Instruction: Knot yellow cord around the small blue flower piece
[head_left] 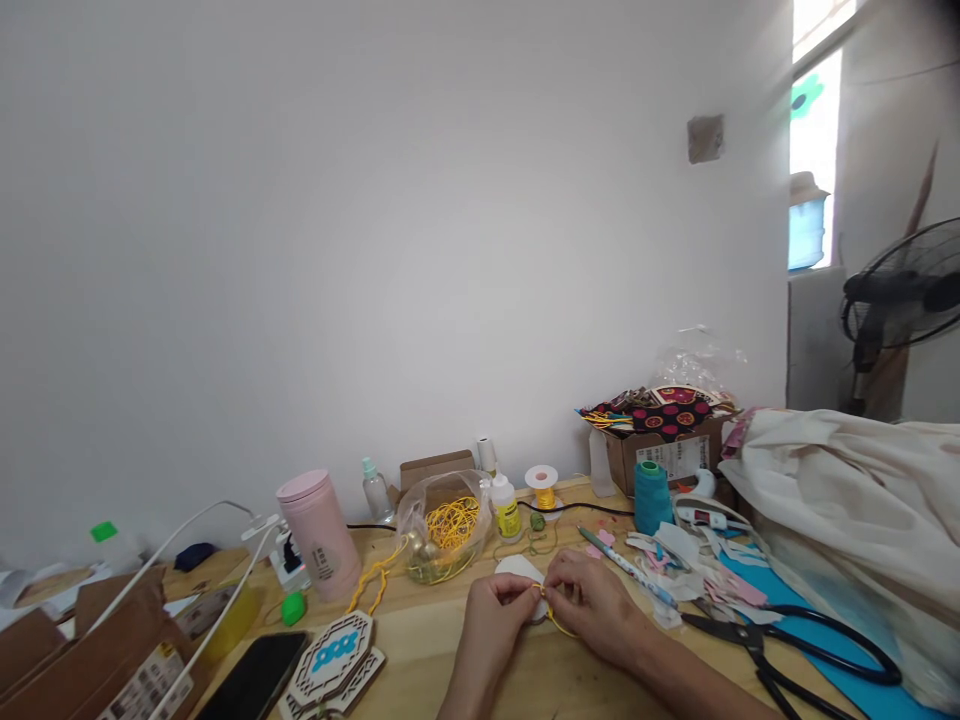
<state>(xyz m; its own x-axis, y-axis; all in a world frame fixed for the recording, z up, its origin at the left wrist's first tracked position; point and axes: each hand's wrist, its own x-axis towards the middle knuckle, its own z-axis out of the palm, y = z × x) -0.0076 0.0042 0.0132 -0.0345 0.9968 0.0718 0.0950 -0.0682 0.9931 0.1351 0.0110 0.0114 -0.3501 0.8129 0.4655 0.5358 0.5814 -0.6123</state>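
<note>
My left hand (496, 608) and my right hand (592, 600) meet over the wooden table (420, 640), both pinched on a thin yellow cord (556, 618) that loops below my right fingers. A small white oval piece (517, 570) lies on the table just behind my fingertips. A clear plastic bag (442, 525) with yellow cord and gold bells sits just beyond. A yellow braided cord (371, 582) trails from it toward a hexagonal wooden ornament (334, 658).
A pink tumbler (319, 535), black phone (255, 675) and cardboard box (97, 650) are at left. Glue bottle (507, 505), yellow spool (541, 485), teal thread cone (651, 497), pen (626, 568) and large black scissors (780, 640) lie right. White cloth (855, 490) and a fan (904, 295) stand far right.
</note>
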